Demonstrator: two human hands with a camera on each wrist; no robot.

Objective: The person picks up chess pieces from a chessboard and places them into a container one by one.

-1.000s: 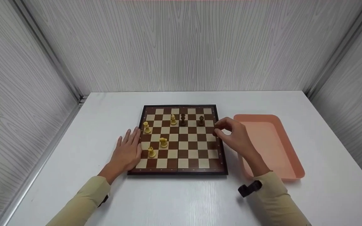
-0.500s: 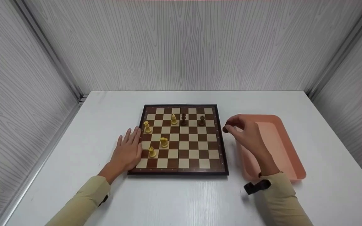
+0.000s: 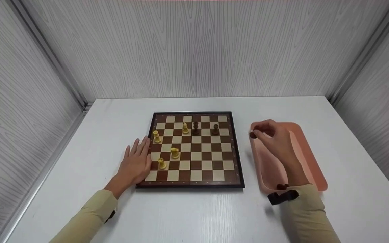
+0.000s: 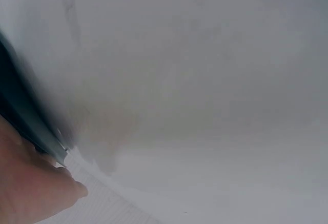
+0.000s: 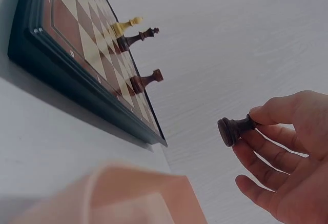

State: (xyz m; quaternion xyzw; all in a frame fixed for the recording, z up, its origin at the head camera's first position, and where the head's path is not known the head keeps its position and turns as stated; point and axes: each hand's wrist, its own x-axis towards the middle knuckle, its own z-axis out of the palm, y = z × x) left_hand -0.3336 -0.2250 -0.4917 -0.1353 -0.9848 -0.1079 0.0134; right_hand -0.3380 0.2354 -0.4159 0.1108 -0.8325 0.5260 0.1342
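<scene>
The left hand (image 3: pixel 132 165) lies flat, fingers straight, against the left edge of the chessboard (image 3: pixel 206 156). Farther right, by the far left corner of the tray (image 3: pixel 309 155), a dark chess piece (image 5: pixel 237 129) — probably light, rigid, slightly slick — is pinched by the right hand (image 3: pixel 278 141); its slim neck seems the surest hold.

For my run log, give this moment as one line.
right hand: pinches dark-brown chess piece near pink rectangular tray | left hand: touches left edge of square brown-and-cream chessboard
</scene>
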